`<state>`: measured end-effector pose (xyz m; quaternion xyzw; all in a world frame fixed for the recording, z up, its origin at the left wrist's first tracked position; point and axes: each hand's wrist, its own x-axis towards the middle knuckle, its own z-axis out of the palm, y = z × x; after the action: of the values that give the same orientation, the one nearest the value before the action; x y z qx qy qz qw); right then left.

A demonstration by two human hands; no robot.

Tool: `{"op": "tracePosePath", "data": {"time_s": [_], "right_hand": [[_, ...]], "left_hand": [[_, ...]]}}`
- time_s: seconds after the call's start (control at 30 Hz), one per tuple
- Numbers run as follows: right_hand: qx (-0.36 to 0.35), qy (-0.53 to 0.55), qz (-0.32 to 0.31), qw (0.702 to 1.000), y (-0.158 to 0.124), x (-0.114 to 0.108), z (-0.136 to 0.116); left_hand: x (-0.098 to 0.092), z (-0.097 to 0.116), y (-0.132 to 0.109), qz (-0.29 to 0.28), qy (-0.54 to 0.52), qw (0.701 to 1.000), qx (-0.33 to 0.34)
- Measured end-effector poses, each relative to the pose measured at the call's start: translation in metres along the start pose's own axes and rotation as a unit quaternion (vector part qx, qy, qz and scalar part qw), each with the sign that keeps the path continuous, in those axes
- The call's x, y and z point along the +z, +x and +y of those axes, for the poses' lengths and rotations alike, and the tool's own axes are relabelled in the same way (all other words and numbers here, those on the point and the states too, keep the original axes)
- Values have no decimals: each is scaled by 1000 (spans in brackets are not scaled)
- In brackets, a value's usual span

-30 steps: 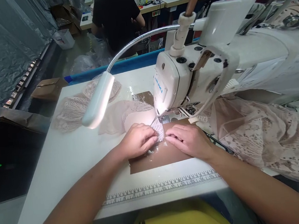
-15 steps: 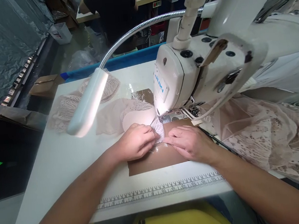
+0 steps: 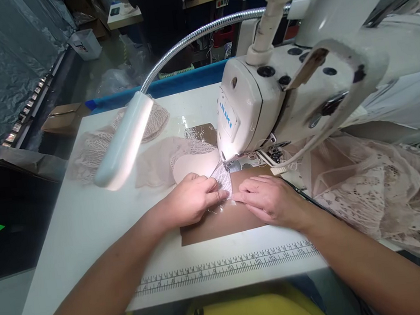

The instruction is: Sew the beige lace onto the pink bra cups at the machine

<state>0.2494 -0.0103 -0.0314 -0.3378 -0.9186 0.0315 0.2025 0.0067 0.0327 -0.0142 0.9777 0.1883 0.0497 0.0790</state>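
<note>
Under the needle area of a white sewing machine (image 3: 240, 107) lies a piece of pale lace (image 3: 222, 178), joined to a smooth pale cup-shaped piece (image 3: 196, 165). My left hand (image 3: 195, 198) is closed on the lace's left edge, its thumb and finger near the lower tip. From the right, my right hand (image 3: 269, 199) pinches the lower end of the lace with its fingertips. Both hands rest over a brown sheet (image 3: 217, 230) on the white table. Sheer fabric (image 3: 154, 163) spreads left of the cup piece.
A lamp head (image 3: 124, 141) on a bent metal arm hangs over the table's left part. Lace fabric (image 3: 394, 184) is heaped at the right. A ruler strip (image 3: 224, 267) runs along the front edge. Across the blue edge, a person in black (image 3: 161, 13) is at another table.
My left thumb and fingers have shifted slightly right, to the lower tip of the lace. My right hand has hardly moved. The view has shifted slightly.
</note>
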Motion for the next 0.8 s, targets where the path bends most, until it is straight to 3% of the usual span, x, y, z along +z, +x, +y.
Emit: {"op": "tracePosePath", "data": {"time_s": [0.33, 0.6, 0.8], "right_hand": [[14, 24, 12, 1000, -1, -1, 0], [71, 92, 18, 993, -3, 3, 2], [37, 52, 12, 998, -2, 2, 0]], "left_hand": [[-2, 3, 1, -12, 3, 1000, 4], [0, 3, 2, -20, 28, 999, 10], [0, 3, 1, -27, 27, 999, 8]]}}
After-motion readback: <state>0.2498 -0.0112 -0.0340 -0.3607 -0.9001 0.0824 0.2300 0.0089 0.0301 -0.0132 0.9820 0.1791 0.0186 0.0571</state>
